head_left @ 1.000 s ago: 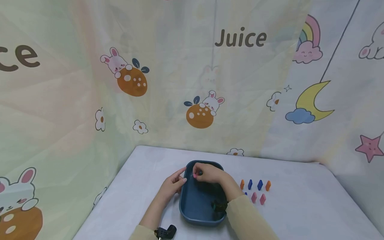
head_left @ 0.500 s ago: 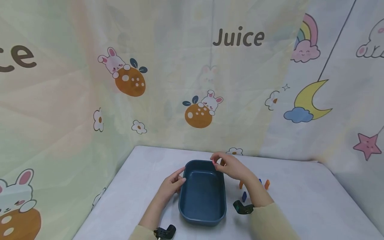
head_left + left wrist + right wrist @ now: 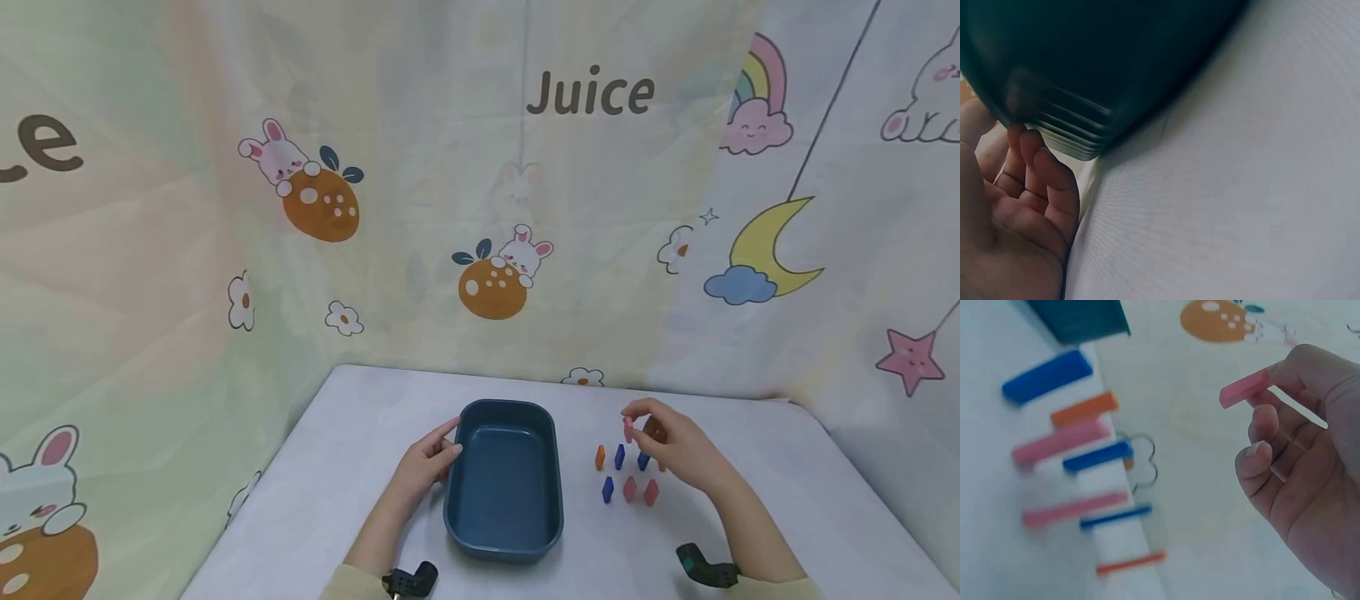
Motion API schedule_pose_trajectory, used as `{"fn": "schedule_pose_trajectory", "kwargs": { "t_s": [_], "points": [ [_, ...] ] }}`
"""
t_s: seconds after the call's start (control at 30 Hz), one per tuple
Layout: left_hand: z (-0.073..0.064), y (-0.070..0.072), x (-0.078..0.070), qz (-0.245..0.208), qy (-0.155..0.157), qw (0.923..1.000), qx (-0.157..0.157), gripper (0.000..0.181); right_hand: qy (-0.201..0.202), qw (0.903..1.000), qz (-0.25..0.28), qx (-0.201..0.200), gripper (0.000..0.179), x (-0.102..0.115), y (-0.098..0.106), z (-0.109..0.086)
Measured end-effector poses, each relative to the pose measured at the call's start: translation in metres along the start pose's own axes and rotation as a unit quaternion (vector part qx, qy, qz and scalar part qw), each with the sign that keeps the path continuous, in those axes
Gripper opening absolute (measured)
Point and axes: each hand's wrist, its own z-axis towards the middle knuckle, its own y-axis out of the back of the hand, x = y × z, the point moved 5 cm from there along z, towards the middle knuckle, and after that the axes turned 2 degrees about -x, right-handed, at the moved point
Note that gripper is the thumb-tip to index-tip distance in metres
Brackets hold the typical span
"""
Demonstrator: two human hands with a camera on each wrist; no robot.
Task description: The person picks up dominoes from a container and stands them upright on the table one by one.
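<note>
My right hand (image 3: 675, 446) pinches a small pink block (image 3: 1244, 387) between thumb and index finger, raised over the back of a group of standing blocks. The other fingers curl loosely in the right wrist view. Beside the group's left side is a dark blue rectangular tray (image 3: 503, 546), bare inside. My left hand (image 3: 423, 467) touches the tray's left rim with thumb and index fingertips. In the left wrist view, the remaining fingers of that hand bend softly close to the tray's outer wall.
Below the right hand stand blue blocks (image 3: 607, 489), pink blocks (image 3: 652, 492) and orange blocks (image 3: 600, 457), in two rows. A white cloth covers the table (image 3: 810, 500). Printed cloth walls (image 3: 420, 250) rise behind and beside it.
My right hand has moved right with the pink block, from over the tray, past its back right corner, to above the standing blocks. The left hand has stayed at the tray's rim.
</note>
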Motion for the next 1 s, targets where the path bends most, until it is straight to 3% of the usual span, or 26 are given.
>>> {"fn": "schedule_pose_trajectory", "kwargs": {
  "t_s": [0.17, 0.3, 0.53, 0.83, 1.0],
  "points": [
    [0.001, 0.002, 0.001, -0.005, 0.005, 1.0000, -0.002, 0.056, -0.018, 0.9994, -0.008, -0.029, 0.031, -0.033, 0.017, -0.023],
    [0.002, 0.003, 0.002, -0.006, 0.011, 0.9999, -0.003, 0.056, -0.043, 0.9986, -0.004, -0.030, 0.032, -0.059, 0.023, -0.035],
    [0.001, 0.002, 0.003, -0.002, 0.008, 1.0000, 0.000, 0.057, -0.088, 0.9948, 0.045, 0.022, 0.039, -0.090, 0.018, -0.045],
    [0.000, 0.001, 0.001, 0.000, 0.006, 1.0000, -0.001, 0.056, -0.152, 0.9846, 0.048, 0.071, 0.037, -0.120, 0.005, -0.049],
    [0.000, 0.000, 0.000, -0.002, 0.008, 1.0000, 0.002, 0.054, -0.147, 0.9831, 0.060, 0.091, 0.037, -0.125, 0.001, -0.050]
  ]
}}
